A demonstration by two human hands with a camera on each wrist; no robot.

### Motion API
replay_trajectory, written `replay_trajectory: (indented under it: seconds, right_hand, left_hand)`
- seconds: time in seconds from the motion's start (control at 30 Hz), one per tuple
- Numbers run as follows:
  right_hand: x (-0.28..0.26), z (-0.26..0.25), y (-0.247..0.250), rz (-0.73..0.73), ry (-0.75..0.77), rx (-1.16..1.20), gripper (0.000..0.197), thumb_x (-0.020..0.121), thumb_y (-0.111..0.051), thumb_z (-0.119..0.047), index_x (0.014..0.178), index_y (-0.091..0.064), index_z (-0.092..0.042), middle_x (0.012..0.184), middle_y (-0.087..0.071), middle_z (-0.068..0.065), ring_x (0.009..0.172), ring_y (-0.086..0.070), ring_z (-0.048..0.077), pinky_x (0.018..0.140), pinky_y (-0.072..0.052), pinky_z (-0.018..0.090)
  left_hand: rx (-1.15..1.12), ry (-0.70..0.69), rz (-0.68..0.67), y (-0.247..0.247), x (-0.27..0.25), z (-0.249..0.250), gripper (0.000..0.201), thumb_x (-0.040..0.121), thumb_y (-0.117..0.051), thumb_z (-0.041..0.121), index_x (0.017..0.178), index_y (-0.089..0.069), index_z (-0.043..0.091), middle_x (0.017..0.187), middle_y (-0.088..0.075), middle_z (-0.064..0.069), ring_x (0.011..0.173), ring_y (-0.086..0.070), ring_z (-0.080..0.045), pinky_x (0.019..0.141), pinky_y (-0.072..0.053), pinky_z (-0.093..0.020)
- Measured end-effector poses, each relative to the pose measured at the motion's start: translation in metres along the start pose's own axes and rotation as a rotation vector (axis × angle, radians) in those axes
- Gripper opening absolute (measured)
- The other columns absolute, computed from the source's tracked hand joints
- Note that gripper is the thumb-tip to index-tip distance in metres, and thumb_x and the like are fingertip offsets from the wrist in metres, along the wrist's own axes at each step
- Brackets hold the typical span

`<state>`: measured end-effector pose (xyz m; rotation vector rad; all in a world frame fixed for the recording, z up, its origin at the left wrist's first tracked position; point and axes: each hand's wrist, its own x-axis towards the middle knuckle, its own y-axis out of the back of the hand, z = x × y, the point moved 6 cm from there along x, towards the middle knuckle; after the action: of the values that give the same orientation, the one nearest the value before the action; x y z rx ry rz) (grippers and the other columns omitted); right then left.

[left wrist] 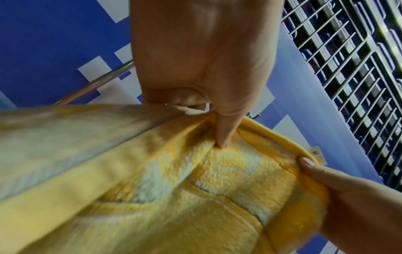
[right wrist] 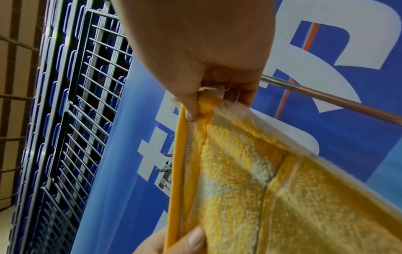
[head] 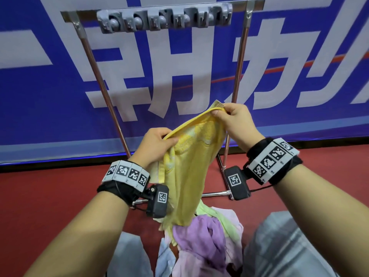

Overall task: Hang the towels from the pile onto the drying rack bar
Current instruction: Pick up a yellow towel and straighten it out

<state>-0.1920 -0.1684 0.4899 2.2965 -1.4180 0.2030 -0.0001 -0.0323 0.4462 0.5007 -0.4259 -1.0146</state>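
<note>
Yellow towel [head: 191, 168]: our left hand [head: 157, 144] and right hand [head: 237, 120] fingers pinch its hem below the bare rack bar [head: 163, 12]; pile [head: 201, 236] remains unhung.

Left wrist view: left hand [left wrist: 202, 56] fills upper centre, thumb and curled fingers pinching the yellow towel [left wrist: 174, 189] at its hem. Towel spreads blurred across the lower frame, terry pile with pale patches. Right hand [left wrist: 352, 194] enters lower right, thumb on the hem. Metal rack tube [left wrist: 97, 84] behind left; blue banner [left wrist: 43, 43]; wire grid [left wrist: 352, 68] upper right.
</note>
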Motion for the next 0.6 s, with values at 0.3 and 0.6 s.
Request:
replay_trajectory:
  seconds: [0.3, 0.6]
  right_hand:
    - [0.018, 0.001, 0.037, 0.148, -0.057, 0.041, 0.037, 0.084, -0.061, -0.031, 0.081, -0.061, 0.005, 0.07, -0.054, 0.009, 0.066, -0.052, 0.02, 0.058, -0.049, 0.041]
    - [0.017, 0.018, 0.055, 0.212, -0.131, 0.028, 0.027, 0.09, -0.063, -0.018, 0.064, -0.06, -0.015, 0.063, -0.054, 0.006, 0.061, -0.055, 0.021, 0.058, -0.049, 0.037]
  left_hand:
    - [0.12, 0.049, 0.131, 0.03, 0.0, -0.017, 0.035, 0.087, -0.049, 0.0, 0.089, -0.074, 0.025, 0.086, -0.071, -0.004, 0.078, -0.063, -0.022, 0.069, -0.05, -0.034]
    - [0.008, 0.043, 0.255, 0.052, 0.0, -0.017, 0.014, 0.093, -0.058, 0.017, 0.087, -0.07, 0.021, 0.083, -0.071, -0.006, 0.085, -0.068, -0.03, 0.078, -0.057, -0.049]
